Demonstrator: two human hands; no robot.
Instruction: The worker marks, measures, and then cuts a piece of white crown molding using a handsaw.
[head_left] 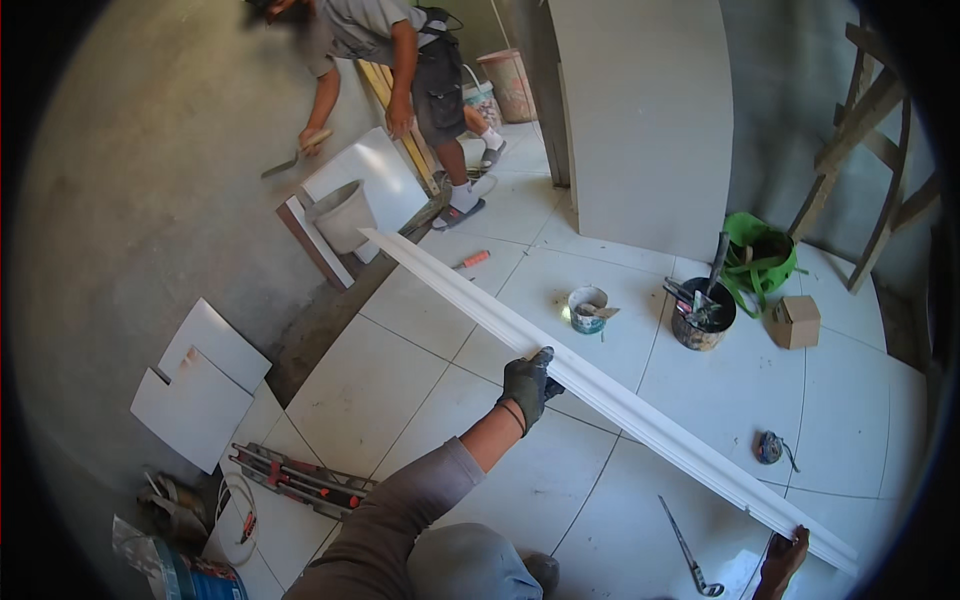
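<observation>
A long white moulding strip with a ridged profile runs slantwise across the view, from the far left down to the near right, raised over the tiled floor. My left hand, in a dark glove, grips its lower edge near the middle. At the near right end, my bare right hand has its fingers closed on the strip. Below the strip, a narrow-bladed tool with a loop handle, perhaps a saw, lies on the tiles.
A co-worker bends at the wall with a trowel. A tool bucket, small pail, green bag, cardboard box and coiled blue item stand beyond the strip. A tile cutter and cut tiles lie left.
</observation>
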